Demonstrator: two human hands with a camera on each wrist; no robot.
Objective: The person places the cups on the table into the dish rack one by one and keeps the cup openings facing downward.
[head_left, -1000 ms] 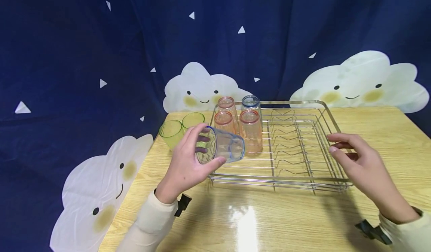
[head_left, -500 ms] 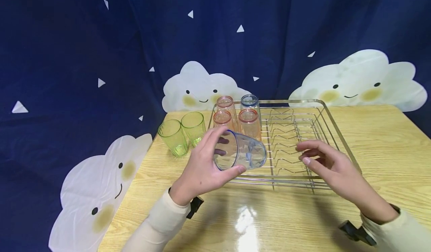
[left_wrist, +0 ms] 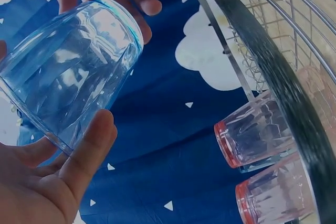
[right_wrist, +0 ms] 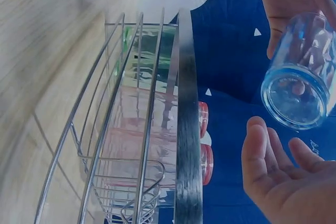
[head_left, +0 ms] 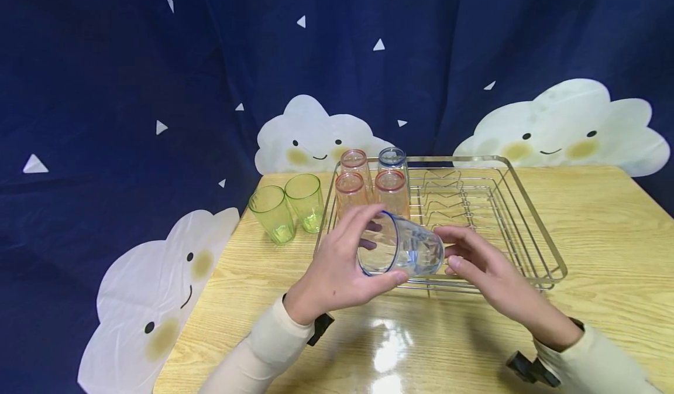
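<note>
My left hand (head_left: 344,268) grips a clear blue-tinted drinking glass (head_left: 418,247) near its blue rim, thumb below and fingers on the far side. The glass lies tilted on its side in the air over the front of the wire rack, mouth to the left, base to the right. Close by the base is my right hand (head_left: 487,271), its fingers loosely bent and spread. In the right wrist view a gap shows between these fingertips (right_wrist: 256,124) and the glass base (right_wrist: 295,98). The left wrist view shows the left thumb (left_wrist: 94,140) along the glass wall.
A metal dish rack (head_left: 532,206) stands on the wooden table (head_left: 616,218). Upside down at its left end are several glasses: red-tinted ones (head_left: 390,192) and a blue one (head_left: 392,158). Left of the rack, two green glasses (head_left: 274,215) stand upright. A dark blue curtain hangs behind.
My left hand has carried the blue glass rightward, away from the green glasses to the rack's front. The right hand has moved left, up to the glass base.
</note>
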